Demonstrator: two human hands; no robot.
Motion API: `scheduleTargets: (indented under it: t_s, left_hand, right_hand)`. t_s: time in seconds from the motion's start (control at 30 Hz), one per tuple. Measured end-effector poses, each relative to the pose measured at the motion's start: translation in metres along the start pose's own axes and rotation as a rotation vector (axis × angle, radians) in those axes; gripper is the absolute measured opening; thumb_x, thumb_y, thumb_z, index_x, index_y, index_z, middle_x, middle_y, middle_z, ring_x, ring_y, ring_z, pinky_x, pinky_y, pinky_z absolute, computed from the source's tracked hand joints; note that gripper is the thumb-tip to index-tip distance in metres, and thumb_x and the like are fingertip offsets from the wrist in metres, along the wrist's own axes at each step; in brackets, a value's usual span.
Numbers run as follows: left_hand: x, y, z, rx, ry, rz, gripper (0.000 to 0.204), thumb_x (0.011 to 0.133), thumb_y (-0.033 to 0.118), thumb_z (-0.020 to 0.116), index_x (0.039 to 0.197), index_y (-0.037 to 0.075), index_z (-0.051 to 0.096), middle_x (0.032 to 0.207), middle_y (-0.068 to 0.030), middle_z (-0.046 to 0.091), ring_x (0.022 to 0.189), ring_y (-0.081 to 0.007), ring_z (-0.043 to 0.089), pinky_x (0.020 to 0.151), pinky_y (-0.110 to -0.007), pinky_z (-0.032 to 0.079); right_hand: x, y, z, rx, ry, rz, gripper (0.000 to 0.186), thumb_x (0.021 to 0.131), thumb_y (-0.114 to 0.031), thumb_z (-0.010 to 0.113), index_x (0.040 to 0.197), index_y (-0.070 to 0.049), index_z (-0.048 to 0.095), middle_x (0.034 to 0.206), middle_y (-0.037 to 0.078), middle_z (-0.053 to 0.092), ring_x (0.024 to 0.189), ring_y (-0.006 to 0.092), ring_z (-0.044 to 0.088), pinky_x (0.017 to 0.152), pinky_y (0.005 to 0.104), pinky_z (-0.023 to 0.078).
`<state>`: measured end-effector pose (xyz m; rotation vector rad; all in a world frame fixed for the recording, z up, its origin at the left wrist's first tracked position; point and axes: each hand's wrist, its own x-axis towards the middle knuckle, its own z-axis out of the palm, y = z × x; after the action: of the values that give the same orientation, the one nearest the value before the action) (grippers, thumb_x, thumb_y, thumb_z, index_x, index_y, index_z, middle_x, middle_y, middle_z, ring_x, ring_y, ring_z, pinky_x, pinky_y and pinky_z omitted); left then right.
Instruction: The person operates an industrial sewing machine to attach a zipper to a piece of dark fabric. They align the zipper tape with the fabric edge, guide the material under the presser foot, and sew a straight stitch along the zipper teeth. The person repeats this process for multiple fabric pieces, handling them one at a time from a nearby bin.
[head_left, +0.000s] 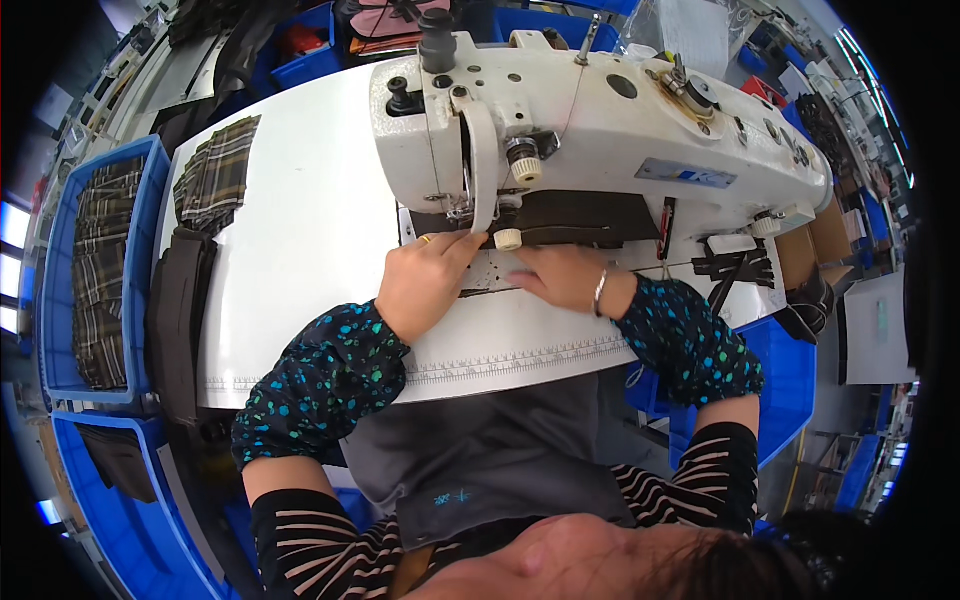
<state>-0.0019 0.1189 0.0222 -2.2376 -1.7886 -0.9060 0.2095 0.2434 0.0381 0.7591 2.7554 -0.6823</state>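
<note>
One white table (310, 180), one sewing machine (590, 120), two blue bins (145, 270) at left.
Plaid cloth (103, 280) is stacked in the upper; dark fabric (115, 460) is draped in the lower. One dark cloth (585, 212) is laid under the machine, its edge met by the right hand (568, 275), thumb spread; whether anything is pinched by the left hand (430, 280) cannot be told.

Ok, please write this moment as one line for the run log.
left hand: at needle end of sewing machine; right hand: near dark fabric; plaid pieces: on white tabletop, left side

Left hand (425, 280) and right hand (568, 278) touch dark fabric (590, 213) under a sewing machine (600, 140).
</note>
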Motion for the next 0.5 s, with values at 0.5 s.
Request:
scheduleTargets:
  t_s: [0.5]
  left_hand:
    - [-0.005, -0.013, 0.003, 0.211, -0.014, 0.261, 0.037, 0.086, 0.016, 0.071, 0.122, 0.008, 0.073, 0.116, -0.0055, 0.077, 0.101, -0.0209, 0.075, 0.076, -0.032, 0.062]
  right_hand:
    - [-0.045, -0.024, 0.013, -0.438, 0.653, -0.452, 0.019, 0.082, -0.025, 0.074, 0.091, -0.009, 0.069, 0.087, 0.007, 0.062, 0.088, 0.0254, 0.065, 0.080, 0.0402, 0.056]
